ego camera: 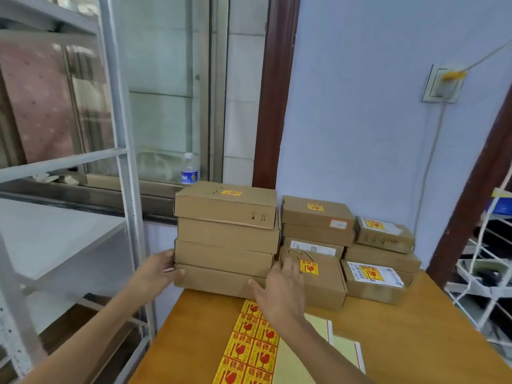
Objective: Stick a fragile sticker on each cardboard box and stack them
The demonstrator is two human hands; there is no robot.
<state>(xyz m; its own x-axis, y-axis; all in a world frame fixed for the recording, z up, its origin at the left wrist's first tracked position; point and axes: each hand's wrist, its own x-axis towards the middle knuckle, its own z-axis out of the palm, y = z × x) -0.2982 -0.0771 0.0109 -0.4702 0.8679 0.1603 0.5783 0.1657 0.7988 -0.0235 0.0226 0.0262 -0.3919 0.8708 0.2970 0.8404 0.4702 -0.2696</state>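
Note:
A tall stack of several flat cardboard boxes [225, 239] stands at the table's far left corner, and its top box carries a yellow-red fragile sticker [231, 193]. My left hand [159, 268] presses against the stack's left side near the bottom, thumb on the lowest box. My right hand [279, 291] is spread with straight fingers at the stack's lower right corner and holds nothing. A sheet of yellow-red fragile stickers [249, 347] lies on the wooden table [401, 336] below my right arm.
Lower stacks of stickered boxes [317, 214] [385, 235] [372, 281] fill the table's back right against the blue wall. Backing papers [346, 347] lie beside the sticker sheet. A water bottle [189, 169] stands on the window sill. Metal shelving [122, 151] is at left, a wire rack [482, 275] at right.

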